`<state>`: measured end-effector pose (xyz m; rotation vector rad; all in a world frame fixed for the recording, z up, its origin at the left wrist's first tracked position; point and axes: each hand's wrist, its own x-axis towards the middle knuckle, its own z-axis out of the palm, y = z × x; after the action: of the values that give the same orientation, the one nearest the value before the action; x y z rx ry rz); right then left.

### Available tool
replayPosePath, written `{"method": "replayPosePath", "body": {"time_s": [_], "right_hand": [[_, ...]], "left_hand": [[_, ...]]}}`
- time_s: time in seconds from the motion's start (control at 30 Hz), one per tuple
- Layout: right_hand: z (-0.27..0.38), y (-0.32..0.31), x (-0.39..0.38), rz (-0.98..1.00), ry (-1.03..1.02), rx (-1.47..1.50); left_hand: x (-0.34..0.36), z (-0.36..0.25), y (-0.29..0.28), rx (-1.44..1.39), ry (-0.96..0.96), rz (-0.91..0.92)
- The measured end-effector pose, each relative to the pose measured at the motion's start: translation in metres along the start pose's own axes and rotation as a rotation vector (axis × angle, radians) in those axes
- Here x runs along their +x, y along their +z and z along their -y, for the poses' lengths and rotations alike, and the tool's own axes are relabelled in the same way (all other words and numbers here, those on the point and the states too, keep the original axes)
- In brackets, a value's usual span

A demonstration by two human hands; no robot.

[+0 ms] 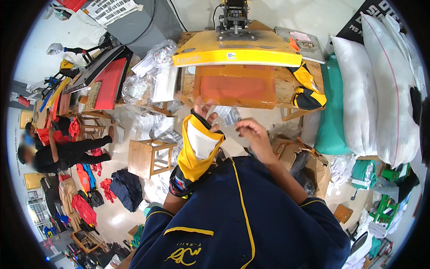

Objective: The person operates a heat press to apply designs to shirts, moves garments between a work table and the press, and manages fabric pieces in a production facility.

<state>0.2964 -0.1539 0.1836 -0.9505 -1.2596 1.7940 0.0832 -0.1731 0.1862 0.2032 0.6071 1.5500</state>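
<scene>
My left hand (205, 112) is raised in front of my chest with its fingers apart. Around its wrist and forearm sits a yellow, white and black fabric sleeve (197, 145), with a multicoloured patch near its lower end. To its right, my right hand (254, 134) has its fingertips pinched together; what they hold, if anything, is too small to make out. A clear sheet with grey marks (228, 115) shows between both hands; I cannot tell whether fingers touch it. Beyond them is a heat press with a yellow upper plate (237, 51) above an orange-covered lower bed (235, 87).
A yellow and black fabric piece (309, 96) hangs over the wooden table's right side. White sacks (356, 89) and a green sack (332, 107) stand at right. A wooden stool (150, 157) and a cardboard box (313, 170) are on the floor. Another person (67, 152) is at far left.
</scene>
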Motion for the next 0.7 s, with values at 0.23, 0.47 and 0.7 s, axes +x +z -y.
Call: {"method": "replayPosePath", "body": {"time_s": [0.23,0.47,0.7], "right_hand": [[-0.029,0.072,-0.013,0.129,-0.042,0.067],[-0.033,0.061,-0.001,0.117,-0.122,0.152],[0.086,0.042,0.015,0.054,-0.57,-0.301]], "left_hand": [[-0.004,-0.039,0.028,-0.274,-0.046,0.225],[0.005,-0.052,0.049,-0.021,0.156,0.001],[0.007,-0.012,-0.053,1.503,0.985,-0.309]]}}
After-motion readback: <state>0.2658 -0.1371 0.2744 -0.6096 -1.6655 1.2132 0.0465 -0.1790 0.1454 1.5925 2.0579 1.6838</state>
